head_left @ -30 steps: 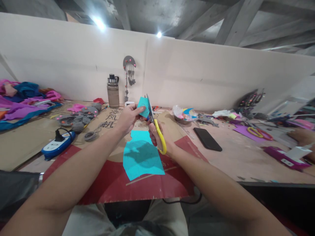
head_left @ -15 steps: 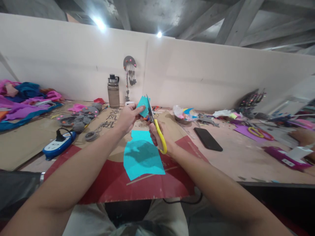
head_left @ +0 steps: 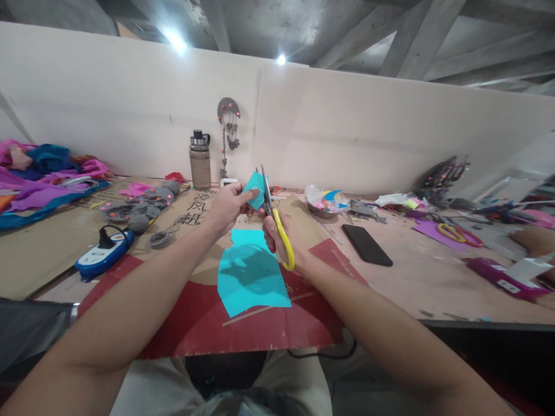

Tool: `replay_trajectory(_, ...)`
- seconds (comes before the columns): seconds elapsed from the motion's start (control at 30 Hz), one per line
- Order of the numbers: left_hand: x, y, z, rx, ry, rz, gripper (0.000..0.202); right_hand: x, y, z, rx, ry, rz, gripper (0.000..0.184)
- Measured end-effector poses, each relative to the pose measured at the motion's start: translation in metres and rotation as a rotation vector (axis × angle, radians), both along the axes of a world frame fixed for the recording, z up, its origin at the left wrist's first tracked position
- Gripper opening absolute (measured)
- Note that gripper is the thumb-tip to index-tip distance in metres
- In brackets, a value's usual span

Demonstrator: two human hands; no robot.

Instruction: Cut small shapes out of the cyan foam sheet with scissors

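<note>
Between thumb and fingers, my left hand [head_left: 232,205] pinches a small turquoise piece [head_left: 255,188], a flat sheet that may be felt or paper. My right hand [head_left: 280,240] is closed around the yellow handles of a pair of scissors [head_left: 282,234]. Their blades point up and away from me, at the right edge of the small piece, and appear slightly apart. Below both hands a larger turquoise sheet [head_left: 254,280] with a notched top edge lies on red and brown cardboard [head_left: 191,329]. A shadow of the hands falls across it.
A bottle [head_left: 200,162] stands by the white partition. To the left are a blue power strip [head_left: 104,254], grey string [head_left: 160,238] and colourful cloth [head_left: 52,179]. On the right lie a black phone [head_left: 366,245], a bowl [head_left: 321,205] and a purple power strip [head_left: 503,277], near another person's arm [head_left: 535,240].
The small turquoise piece has turned and shifted slightly in my left hand. The scissors have moved a little to the right. The large sheet lies where it was.
</note>
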State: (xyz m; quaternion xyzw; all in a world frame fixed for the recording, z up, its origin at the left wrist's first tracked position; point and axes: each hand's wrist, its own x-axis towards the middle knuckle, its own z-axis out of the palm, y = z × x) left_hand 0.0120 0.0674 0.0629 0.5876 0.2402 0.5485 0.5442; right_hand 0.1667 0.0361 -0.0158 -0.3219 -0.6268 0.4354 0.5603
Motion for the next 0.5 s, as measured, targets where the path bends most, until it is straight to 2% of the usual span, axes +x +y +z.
replay_trajectory(0.1, -0.0002, -0.0004, 0.001, 0.004, 0.006, 0.001, 0.035, -0.0005, -0.0004, -0.0005, 0.055, -0.025, -0.027, 0.049)
replay_trajectory(0.5, -0.0015, 0.0012, 0.0008, -0.004, -0.004, 0.003, 0.031, -0.0001, -0.0025, 0.001, 0.063, -0.039, -0.04, 0.044)
